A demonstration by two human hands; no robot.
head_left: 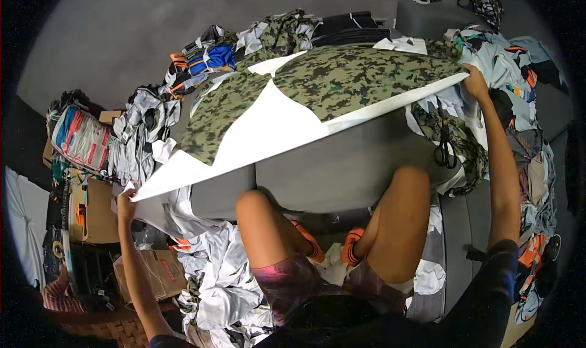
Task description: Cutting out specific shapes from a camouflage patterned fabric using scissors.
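- Grey floor (122,30) spreads across the far side of the room, and heaps of cloth ring a grey padded surface (342,159) in front of the seated person.
- The left hand (126,203) is closed, fingers pinching the near left corner of a white sheet (262,128) printed with green camouflage panels.
- The right hand (475,82) is closed too, gripping the sheet's right corner, farther from the body than the left.
- Between the hands the sheet hangs wide over the grey surface, its near edge drawn almost straight and slanting away toward the right; its far part reaches the cloth heaps.
- Just right of the sheet's near edge, black-handled scissors (446,152) rest on crumpled camouflage cloth (470,165).
- Nearer the body are the person's bare knees and orange socks (351,247), with a pile of white cloth (223,287) to their left.
- On the far side lie a stack of black fabric (351,33) and, left of it, a blue bundle (210,60).
- Along the left stand a plastic-wrapped pack (82,137) and a cardboard box (101,210); near left, a striped sleeve (61,300) shows.
- Mixed garments (531,189) line the right side, and a black-and-white patterned bag (482,5) sits far right.
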